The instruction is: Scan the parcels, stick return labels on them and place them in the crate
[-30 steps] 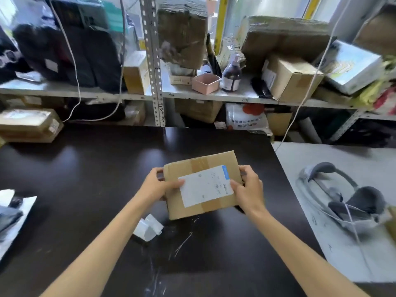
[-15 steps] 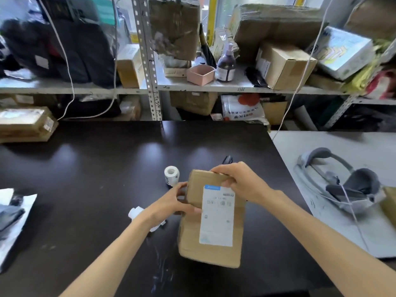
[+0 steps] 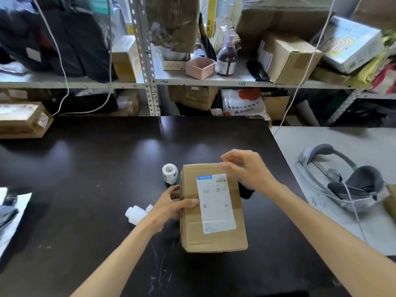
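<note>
Parcel lies flat on the dark table in front of you, with its white label facing up. Your left hand holds its left side, thumb on top and fingers round the edge. Your right hand is at the far right corner with bent fingers, and it is not clear if it grips there.

You can only read a barcode on the parcel's white label, the print being too blurred, a handwritten number starting 33 on the shelf edge, and upside-down red Chinese characters on the white bag.
</note>
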`<state>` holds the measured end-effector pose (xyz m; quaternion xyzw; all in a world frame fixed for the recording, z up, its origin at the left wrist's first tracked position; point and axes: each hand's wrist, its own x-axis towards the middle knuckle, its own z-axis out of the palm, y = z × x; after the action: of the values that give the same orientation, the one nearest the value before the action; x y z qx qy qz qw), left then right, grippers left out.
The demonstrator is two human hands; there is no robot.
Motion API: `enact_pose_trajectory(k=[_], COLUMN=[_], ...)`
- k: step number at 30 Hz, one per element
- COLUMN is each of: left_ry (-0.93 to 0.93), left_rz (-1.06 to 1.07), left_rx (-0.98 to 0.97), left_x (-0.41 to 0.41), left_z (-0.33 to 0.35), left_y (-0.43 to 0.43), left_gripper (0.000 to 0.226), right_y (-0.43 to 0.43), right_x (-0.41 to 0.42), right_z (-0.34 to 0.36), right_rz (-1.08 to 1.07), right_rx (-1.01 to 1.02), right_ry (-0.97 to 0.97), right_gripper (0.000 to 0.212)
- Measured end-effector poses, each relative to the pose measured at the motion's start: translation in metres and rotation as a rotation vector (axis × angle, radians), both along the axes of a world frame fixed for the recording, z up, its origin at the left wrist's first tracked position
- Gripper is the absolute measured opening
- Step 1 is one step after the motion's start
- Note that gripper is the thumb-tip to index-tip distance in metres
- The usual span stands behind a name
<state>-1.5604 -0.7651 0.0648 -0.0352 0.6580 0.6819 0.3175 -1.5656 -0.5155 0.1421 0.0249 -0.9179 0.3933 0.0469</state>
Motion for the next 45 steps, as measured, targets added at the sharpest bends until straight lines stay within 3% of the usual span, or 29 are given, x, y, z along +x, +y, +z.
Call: enact_pose_trajectory(k=[3,6,9,12,17,21,26,34,39,45], left_ry=[-0.038,-0.056,-0.072,-0.088,-0.118,-0.118,-0.105,-0.082,-0.074,-0.059], left_rz=[0.047,0.049,0.048,0.056,0.088,0.109,0.130,0.151,0.132,0.131], left_rx=[-0.009,-0.032,-0.066,-0.082,-0.078,-0.052,-0.053,-0.056,-0.061,-0.029], left_x=[0.002,0.007,0.010,0.014,0.017,0.018,0.012,0.000,-0.004,-0.010], left_z=[-0.004,-0.010,-0.019,-0.025,-0.027,-0.023,-0.019,-0.016,-0.017,-0.018], left_y=[0.001,0.004,0.010,0.017,0.025,0.029,0.028,0.024,0.021,0.023], left_gripper=[0.092,0.089,0.090,0.089,0.087,0.083,0.086,0.081,0.097,0.078], right_y=[0.022,0.044,0.055,0.056,0.047,0.044,0.043,0.036,0.011,-0.021], right_x=[-0.007,-0.013,-0.019,-0.028,-0.048,-0.054,-0.050,-0.020,0.013,0.040], right_z=[-0.016,-0.049,-0.084,-0.110,-0.134,-0.143,-0.129,-0.036,0.005,0.027], right_rz=[-0.281,-0.414,-0.382,-0.300,-0.237,-0.199,-0.305,-0.482,-0.358,-0.282], right_rx=[-0.084,0.041,0.168,0.265,0.292,0.277,0.051,-0.429,-0.438,-0.517], right_ry=[0.008,-0.195,-0.375,-0.404,-0.349,-0.353,-0.285,-0.278,-0.433,-0.554], right_gripper=[0.018,0.025,0.052,0.068,0.067,0.048,0.028,0.019,0.020,0.016])
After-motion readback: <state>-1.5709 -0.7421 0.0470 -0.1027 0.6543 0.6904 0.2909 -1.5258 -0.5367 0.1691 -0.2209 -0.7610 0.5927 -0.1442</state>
